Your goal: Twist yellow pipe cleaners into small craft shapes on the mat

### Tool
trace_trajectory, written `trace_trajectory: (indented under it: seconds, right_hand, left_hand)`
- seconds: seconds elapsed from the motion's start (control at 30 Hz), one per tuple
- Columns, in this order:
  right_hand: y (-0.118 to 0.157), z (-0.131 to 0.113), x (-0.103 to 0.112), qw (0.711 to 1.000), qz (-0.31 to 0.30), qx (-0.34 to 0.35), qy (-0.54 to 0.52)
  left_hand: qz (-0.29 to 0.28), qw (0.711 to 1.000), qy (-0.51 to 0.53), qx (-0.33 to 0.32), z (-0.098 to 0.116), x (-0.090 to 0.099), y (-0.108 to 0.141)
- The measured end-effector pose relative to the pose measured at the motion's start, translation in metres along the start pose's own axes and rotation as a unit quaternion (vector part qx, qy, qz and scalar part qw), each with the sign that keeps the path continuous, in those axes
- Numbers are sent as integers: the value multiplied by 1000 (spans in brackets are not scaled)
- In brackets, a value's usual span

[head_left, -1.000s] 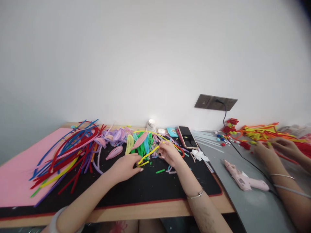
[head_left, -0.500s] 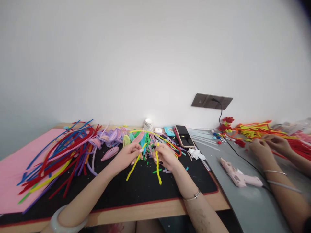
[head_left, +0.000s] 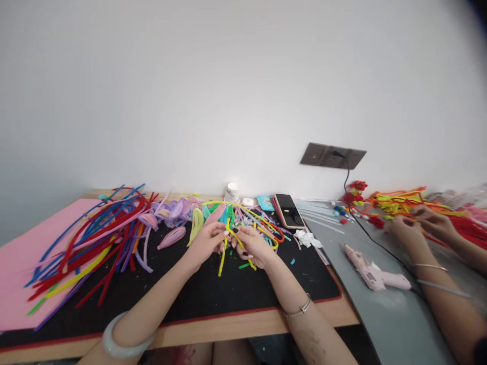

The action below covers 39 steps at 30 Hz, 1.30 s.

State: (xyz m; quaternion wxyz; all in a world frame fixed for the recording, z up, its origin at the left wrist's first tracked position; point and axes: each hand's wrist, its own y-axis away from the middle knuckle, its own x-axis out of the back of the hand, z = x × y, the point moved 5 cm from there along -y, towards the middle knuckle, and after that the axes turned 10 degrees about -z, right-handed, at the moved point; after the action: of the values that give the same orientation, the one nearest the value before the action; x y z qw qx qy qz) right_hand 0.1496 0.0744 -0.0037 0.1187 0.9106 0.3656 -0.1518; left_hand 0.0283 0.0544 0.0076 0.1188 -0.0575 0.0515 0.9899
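My left hand [head_left: 210, 244] pinches a yellow pipe cleaner [head_left: 222, 261] whose lower end hangs down over the black mat [head_left: 213, 299]. My right hand [head_left: 252, 246] closes on a second yellow length of pipe cleaner [head_left: 240, 240], slanting down to the right past my fingers. The two yellow lengths meet and cross near my fingertips; whether they are joined there I cannot tell. Just behind my hands lie a pink pipe-cleaner bundle [head_left: 215, 213] and a pale yellow one [head_left: 196, 226].
Loose coloured pipe cleaners [head_left: 102, 233] spread over pink paper [head_left: 19, 284] at left. A phone [head_left: 289, 210], a white cup [head_left: 232, 193] and crumpled tissue [head_left: 307, 239] stand behind. At right are a glue gun [head_left: 375, 271], its cord, and a co-worker's hands [head_left: 422, 223].
My hands have come closer together. The two yellow lengths, apart before, now cross at my fingertips. The co-worker's hands have barely moved.
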Motion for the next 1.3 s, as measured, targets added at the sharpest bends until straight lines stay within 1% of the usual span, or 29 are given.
trace_trajectory:
  seconds: [0.1, 0.23, 0.3, 0.4, 0.5, 0.6, 0.67, 0.7, 0.77, 0.8, 0.83, 0.87, 0.9, 0.97, 1.03, 1.13, 1.23, 1.3]
  right_hand:
    - [0, -5, -1, 999, 25, 43, -19]
    - [1, -9, 1, 993, 66, 92, -33]
    - [1, -9, 2, 992, 75, 97, 5]
    - [1, -8, 2, 991, 75, 86, 74]
    - [1, -8, 2, 989, 71, 84, 101]
    - [1, -10, 5, 984, 91, 102, 118]
    - [2, -13, 10, 971, 124, 123, 161]
    - [2, -15, 12, 960, 143, 137, 199]
    - [6, -22, 11, 923, 169, 176, 297]
    - [7, -25, 8, 904, 168, 195, 342]
    - [8, -27, 4, 890, 156, 209, 375]
    - [9, -28, -1, 884, 131, 216, 394]
    - [10, -28, -7, 885, 99, 215, 400]
    - [10, -27, -16, 898, 44, 198, 390]
    - [12, -27, -22, 905, 29, 198, 375]
    - [14, -28, -20, 914, 53, 200, 349]
    - [10, -20, -13, 934, 63, 151, 319]
    - [7, -14, -9, 936, 62, 122, 324]
  left_hand:
    - [1, 1000, 9, 1, -2, 1, 0]
    - [-17, 1000, 7, 3, -4, -2, 0]
    - [-33, 999, 0, 6, -6, -4, 1]
    - [-48, 999, -10, 5, -7, -7, 2]
    - [-36, 999, -14, 2, -5, -5, 3]
    - [6, 1000, -4, -19, 0, 2, 5]
    - [40, 998, 9, -46, 3, 8, 6]
    - [52, 997, 19, -57, 3, 11, 6]
    - [64, 994, 50, -69, 2, 14, 7]
    - [68, 993, 71, -71, 2, 15, 7]
    - [74, 991, 91, -70, 0, 16, 7]
    - [81, 988, 109, -68, -1, 17, 7]
    - [89, 986, 121, -67, -1, 18, 7]
    - [100, 985, 120, -68, -2, 18, 8]
    - [102, 988, 85, -77, 0, 18, 8]
    - [107, 991, -14, -85, 3, 19, 8]
    - [95, 981, -143, -92, 6, 18, 8]
    - [64, 965, -228, -110, 7, 14, 8]
